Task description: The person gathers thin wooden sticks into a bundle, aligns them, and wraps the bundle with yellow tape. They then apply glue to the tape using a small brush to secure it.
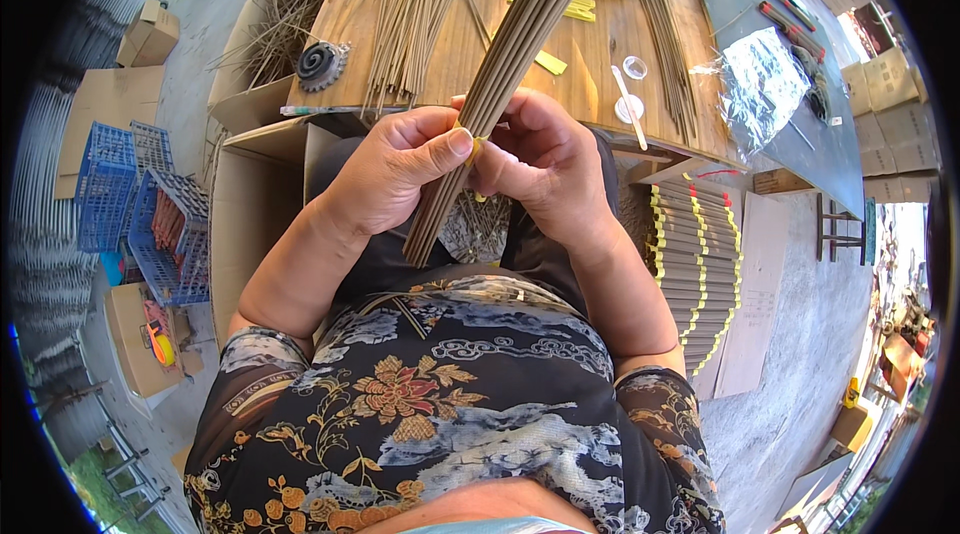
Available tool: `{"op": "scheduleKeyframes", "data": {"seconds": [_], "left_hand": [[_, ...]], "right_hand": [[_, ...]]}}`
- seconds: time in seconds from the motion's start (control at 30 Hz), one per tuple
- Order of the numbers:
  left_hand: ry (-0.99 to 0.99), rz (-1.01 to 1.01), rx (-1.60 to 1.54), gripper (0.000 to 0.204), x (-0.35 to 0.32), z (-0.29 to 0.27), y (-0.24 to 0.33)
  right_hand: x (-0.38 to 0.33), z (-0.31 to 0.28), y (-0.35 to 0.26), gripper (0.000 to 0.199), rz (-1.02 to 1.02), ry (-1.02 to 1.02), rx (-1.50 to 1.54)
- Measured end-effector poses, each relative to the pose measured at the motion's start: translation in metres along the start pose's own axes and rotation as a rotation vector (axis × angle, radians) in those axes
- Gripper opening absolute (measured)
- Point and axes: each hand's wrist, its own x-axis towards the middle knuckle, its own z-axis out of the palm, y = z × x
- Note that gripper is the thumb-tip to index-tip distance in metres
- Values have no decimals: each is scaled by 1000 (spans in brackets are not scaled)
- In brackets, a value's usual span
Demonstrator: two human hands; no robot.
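A thick bundle of brown incense sticks point(527, 26) slants across the middle of the view, its upper end over the table and its lower end above my lap. A narrow yellow paper band point(478, 142) goes round its lower part. My left hand point(412, 160) is closed on the bundle from the left, with its thumb at the band. From the right, my right hand point(545, 166) pinches at the band beside the sticks, its fingers partly behind the bundle. Loose incense sticks point(410, 19) lie spread on the table beyond my hands.
The wooden table point(590, 84) also holds yellow strips point(550, 62), a white lid point(629, 110) with a flat stick, and a dark coil point(322, 64). Banded bundles point(690, 254) lie in a row at right. Cardboard boxes point(262, 224) and blue crates point(105, 169) stand at left.
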Motion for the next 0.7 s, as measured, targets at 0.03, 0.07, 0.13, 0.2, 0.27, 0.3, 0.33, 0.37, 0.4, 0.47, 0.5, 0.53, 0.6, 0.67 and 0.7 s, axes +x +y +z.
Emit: {"op": "scheduleKeyframes", "data": {"seconds": [0.03,0.07,0.13,0.2,0.27,0.3,0.33,0.37,0.4,0.47,0.5,0.53,0.6,0.67,0.7], "left_hand": [[24,-3,-15,30,1,1,-1],[-20,-29,-30,30,2,1,0],[-122,-86,-62,31,4,0,1],[-96,-100,-43,32,5,-4,-2],[-65,-122,-40,30,4,-5,-6],[-82,-113,-49,30,7,-3,-6],[-83,-104,-52,30,7,-2,-4],[-83,-94,-55,30,7,-1,-4],[-83,-84,-64,31,9,-1,-4],[-83,-87,-74,33,11,0,-5],[-83,-89,-80,34,12,1,-5],[-77,-80,-90,36,12,0,-7],[-107,-95,-64,36,12,-4,-6],[-123,-117,-78,39,12,-9,-7],[-123,-132,-106,44,11,-12,-9]], "right_hand": [[0,-1,-2,31,35,-15,15],[-1,-3,-5,31,70,-30,29],[-1,-8,-6,31,86,-57,48],[2,-12,1,31,47,-85,54],[3,-11,3,31,50,-96,73],[3,-12,5,31,42,-86,120],[3,-12,4,31,45,-86,108],[2,-13,1,31,48,-89,96],[2,-14,-1,31,52,-92,84],[2,-16,-3,31,48,-89,60],[3,-16,-3,31,46,-87,49],[2,-15,-3,31,45,-81,34],[3,-14,-3,31,55,-88,27],[2,-12,-3,31,68,-66,17],[1,-9,-3,31,76,-41,11]]}}
